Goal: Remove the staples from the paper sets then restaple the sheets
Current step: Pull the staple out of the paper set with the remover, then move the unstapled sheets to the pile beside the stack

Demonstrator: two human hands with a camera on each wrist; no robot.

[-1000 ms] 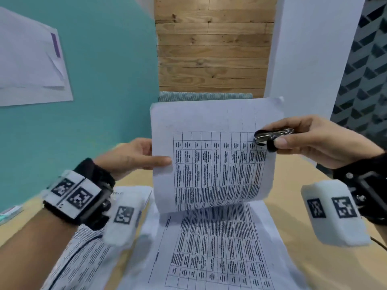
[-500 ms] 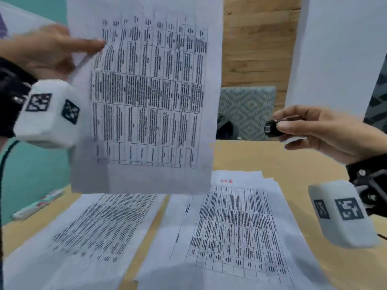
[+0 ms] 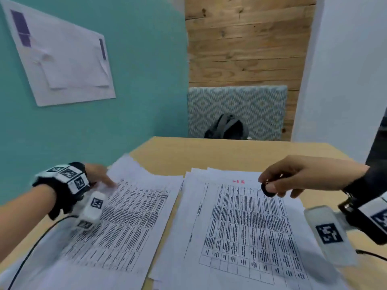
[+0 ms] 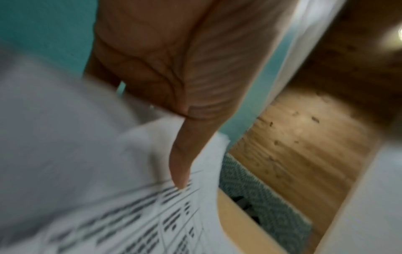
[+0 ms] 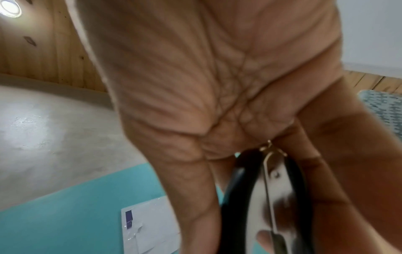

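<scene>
Two stacks of printed table sheets lie side by side on the wooden table (image 3: 219,151). My left hand (image 3: 104,178) is at the far left corner of the left stack (image 3: 129,218), with the thumb (image 4: 182,163) on the top sheet (image 4: 135,220) and the other fingers hidden under the paper, pinching it. That corner is still slightly raised. My right hand (image 3: 270,188) hovers over the top of the right stack (image 3: 240,222) and grips a black and chrome staple remover (image 3: 266,190) (image 5: 267,197), whose jaws are hidden.
A dark backpack (image 3: 227,127) rests against a patterned cushion (image 3: 236,105) beyond the table's far edge. A teal wall with taped paper (image 3: 62,59) stands close on the left, a white wall on the right. A black cable (image 3: 31,245) trails from my left wrist.
My left hand swung the loose sheet up and left, then brought it down onto the left stack. My right hand, still holding the staple remover, dropped toward the right stack.
</scene>
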